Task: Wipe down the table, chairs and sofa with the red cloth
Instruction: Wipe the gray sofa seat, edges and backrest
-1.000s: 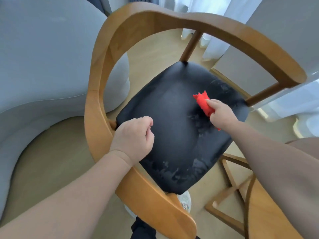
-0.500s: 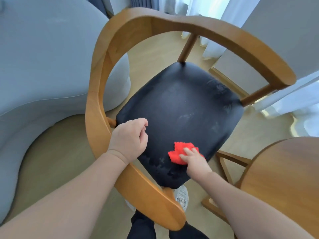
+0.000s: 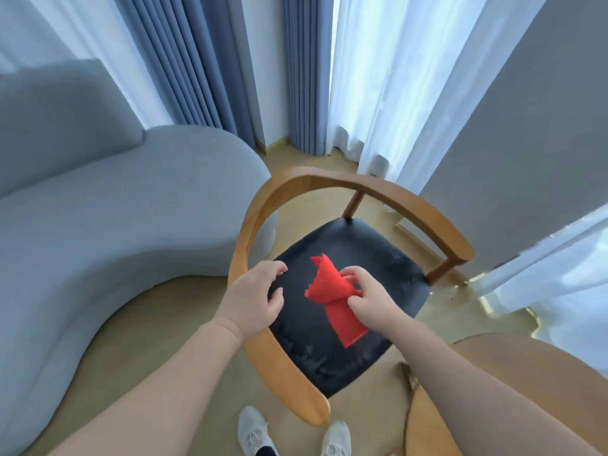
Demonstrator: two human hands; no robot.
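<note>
Both bare forearms reach toward twelve o'clock; the left hand (image 3: 251, 299) hangs half-open, the right hand (image 3: 368, 296) pinches closed.

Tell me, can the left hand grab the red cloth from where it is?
Probably yes. The left hand is open beside the red cloth, which the right hand holds up over the black chair seat. Nothing shows between them.

Both forearms are bare from the frame's lower edge to the wrists, with no sleeve, watch, ring or glove visible on the left hand (image 3: 250, 299) or the right hand (image 3: 368, 296). At six o'clock, a pair of white lace-up fabric sneakers (image 3: 252, 431) shows on the feet, laces crossed over the tops. Between them sits a small patch of dark clothing (image 3: 267, 451), its cut too cropped to tell.
</note>
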